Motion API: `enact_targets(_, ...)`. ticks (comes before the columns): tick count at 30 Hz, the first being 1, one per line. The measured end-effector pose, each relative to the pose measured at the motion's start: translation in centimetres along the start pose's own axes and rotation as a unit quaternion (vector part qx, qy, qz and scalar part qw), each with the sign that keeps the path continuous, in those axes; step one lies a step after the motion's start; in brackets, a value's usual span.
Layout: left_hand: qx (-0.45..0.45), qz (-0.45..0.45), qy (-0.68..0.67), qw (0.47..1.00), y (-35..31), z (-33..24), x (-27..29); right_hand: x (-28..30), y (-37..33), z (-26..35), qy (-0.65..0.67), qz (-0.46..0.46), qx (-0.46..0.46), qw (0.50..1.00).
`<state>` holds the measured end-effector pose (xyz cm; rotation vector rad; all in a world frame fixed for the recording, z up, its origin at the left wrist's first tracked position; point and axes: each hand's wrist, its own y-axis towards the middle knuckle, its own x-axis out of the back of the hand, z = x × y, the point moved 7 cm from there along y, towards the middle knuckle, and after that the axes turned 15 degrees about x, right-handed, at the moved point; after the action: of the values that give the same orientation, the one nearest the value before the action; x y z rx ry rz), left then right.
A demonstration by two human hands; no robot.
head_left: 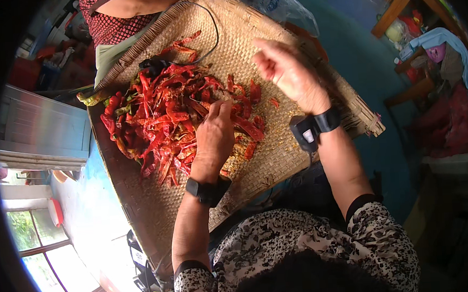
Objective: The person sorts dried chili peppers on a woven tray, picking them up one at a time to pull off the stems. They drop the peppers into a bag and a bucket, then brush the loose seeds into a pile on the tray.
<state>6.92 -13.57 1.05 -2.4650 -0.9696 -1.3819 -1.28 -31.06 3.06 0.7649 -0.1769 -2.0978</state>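
Dried red chili peppers [162, 110] lie heaped on a woven tray [157, 204], many of them split and wrinkled. My left hand [214, 142] rests at the right side of the heap, its fingers pinched together among the chilies. What sits between those fingertips is hidden. My right hand [288, 75] is raised above the tray's right part, slightly blurred. Its index finger stretches out while the others curl loosely, and nothing shows in it. Yellow seeds [278, 124] are strewn over the weave below, with a few small chili pieces.
A black cable [216, 26] curves over the far part of the tray. Another person's arm [134, 3] and patterned top border the tray's far left. Beyond its far edge is a clear plastic bag [284, 6]. Wooden furniture with cloths [462, 62] stands at right.
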Motion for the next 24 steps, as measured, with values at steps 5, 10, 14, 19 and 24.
enact_targets(5, 0.017, 0.04, 0.161, 0.986, 1.1, 0.7, -1.6, -4.2, -1.5, -1.8, -0.319, 0.231, 0.006, 0.919)
enact_targets(10, 0.043, -0.036, -0.046, 0.997, 1.7, 1.4, 1.5, -4.9, -2.7, -2.8, -0.463, 0.304, 0.053, 0.831)
enact_targets(14, 0.023, -0.039, -0.074, 0.996, 1.3, 1.5, 1.8, -5.7, -3.3, -3.6, -0.566, 0.374, 0.0, 0.735)
enact_targets(19, 0.01, 0.071, 0.067, 0.995, -0.2, 1.6, -0.8, -5.2, -4.0, -4.2, -0.599, 0.391, 0.009, 0.699)
enact_targets(24, 0.013, 0.06, 0.111, 0.992, -0.2, 1.7, -0.7, -4.2, -3.8, -4.2, -0.613, 0.373, 0.031, 0.696)
